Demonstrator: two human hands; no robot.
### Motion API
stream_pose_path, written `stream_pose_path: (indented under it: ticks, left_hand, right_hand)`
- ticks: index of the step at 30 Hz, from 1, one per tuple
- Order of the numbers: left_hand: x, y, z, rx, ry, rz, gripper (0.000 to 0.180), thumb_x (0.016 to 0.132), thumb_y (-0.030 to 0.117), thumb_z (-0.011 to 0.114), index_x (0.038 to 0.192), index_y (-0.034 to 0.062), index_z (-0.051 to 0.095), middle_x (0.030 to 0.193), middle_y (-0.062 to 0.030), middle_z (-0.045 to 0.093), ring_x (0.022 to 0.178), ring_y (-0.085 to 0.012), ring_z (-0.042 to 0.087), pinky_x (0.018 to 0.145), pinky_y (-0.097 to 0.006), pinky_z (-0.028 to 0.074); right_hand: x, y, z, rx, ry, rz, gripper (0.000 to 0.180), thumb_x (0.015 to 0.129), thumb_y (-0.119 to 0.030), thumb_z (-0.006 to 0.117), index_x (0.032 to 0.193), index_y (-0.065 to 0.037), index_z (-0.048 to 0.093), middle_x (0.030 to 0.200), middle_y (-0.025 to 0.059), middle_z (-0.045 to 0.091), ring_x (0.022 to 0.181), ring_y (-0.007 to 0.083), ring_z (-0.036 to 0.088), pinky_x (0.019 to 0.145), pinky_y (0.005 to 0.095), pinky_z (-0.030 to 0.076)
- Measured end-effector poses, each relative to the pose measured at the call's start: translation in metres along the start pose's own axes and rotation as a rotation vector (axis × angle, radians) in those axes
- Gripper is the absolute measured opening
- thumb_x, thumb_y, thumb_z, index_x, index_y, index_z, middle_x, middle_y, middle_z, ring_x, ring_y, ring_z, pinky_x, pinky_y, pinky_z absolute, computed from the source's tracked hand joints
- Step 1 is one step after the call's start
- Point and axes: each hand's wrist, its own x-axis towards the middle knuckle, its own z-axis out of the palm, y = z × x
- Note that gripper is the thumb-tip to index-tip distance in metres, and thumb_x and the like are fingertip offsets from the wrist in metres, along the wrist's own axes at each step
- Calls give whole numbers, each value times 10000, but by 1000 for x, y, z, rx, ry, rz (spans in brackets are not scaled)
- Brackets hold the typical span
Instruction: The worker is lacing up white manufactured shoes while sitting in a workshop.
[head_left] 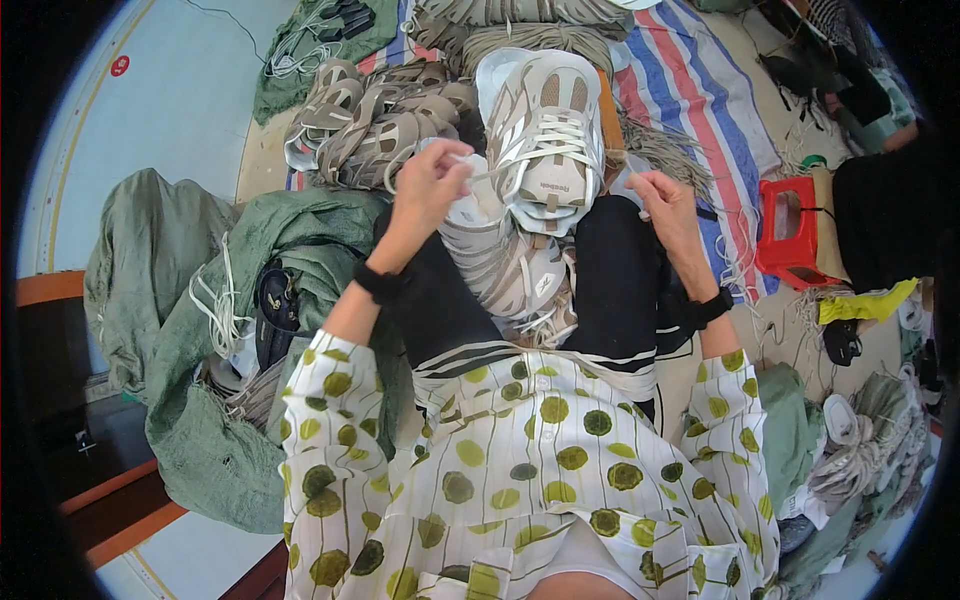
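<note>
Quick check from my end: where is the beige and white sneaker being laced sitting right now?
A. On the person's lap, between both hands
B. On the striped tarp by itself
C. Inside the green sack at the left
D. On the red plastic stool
A: the sneaker rests on the dark-trousered lap, with the left hand and right hand each pulling a lace end beside it.

floor: pale blue (170,100) | striped tarp (690,80) | red stool (790,235) | green sacks (200,300) | daylight

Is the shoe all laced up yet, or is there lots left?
Mostly laced: white laces already cross the beige sneaker on the lap. In hand: the left hand and right hand each pull a lace end. Left: a pile of similar shoes behind; their lacing is unclear.
</note>
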Motion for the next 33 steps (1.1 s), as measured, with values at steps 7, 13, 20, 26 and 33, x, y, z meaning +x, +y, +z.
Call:
stream_pose_path:
  ticks: [7, 13, 20, 26, 33]
  left_hand:
    - [27, 13, 35, 405, 27, 361, 102, 740, 87, 571, 809, 12, 565, 709, -102, 572, 602, -211, 564, 576, -307, 450]
    - [44, 21, 41, 573, -74, 558, 69, 716, 66, 553, 768, 24, 535, 729, -128, 560, 698, -322, 555, 593, -386, 434]
    - [52, 36, 51, 968, -241, 775, 81, 708, 64, 555, 773, 26, 526, 755, -135, 572, 737, -312, 578, 621, -400, 456]
    - [42, 1, 45, 179, -222, 115, 89, 730, 76, 559, 773, 6, 525, 685, -112, 568, 636, -252, 567, 596, -332, 447]
    - [32, 7, 55, 217, -13, 276, 112, 734, 82, 580, 773, 1, 513, 673, -120, 547, 604, -256, 534, 581, -337, 433]
  right_hand:
    - [11, -13, 16, 28, -8, 36, 222, 835, -236, 553, 775, -35, 626, 601, -56, 470, 530, 29, 401, 468, 197, 313]
    - [25, -3, 26, 161, -202, 3, 278, 846, -259, 499, 692, -34, 550, 560, -41, 427, 514, 47, 376, 476, 199, 299]
    - [44, -3, 21, 234, -329, 240, 239, 857, -192, 487, 644, -84, 495, 563, -58, 405, 489, 24, 347, 448, 167, 270]
    - [59, -10, 8, 170, -477, 305, 264, 825, -153, 467, 567, -104, 442, 541, -67, 387, 472, 15, 325, 432, 169, 243]
    - [58, -16, 38, -727, -133, -450, 280, 760, -228, 493, 598, -2, 520, 588, 132, 575, 520, 320, 542, 538, 405, 426]
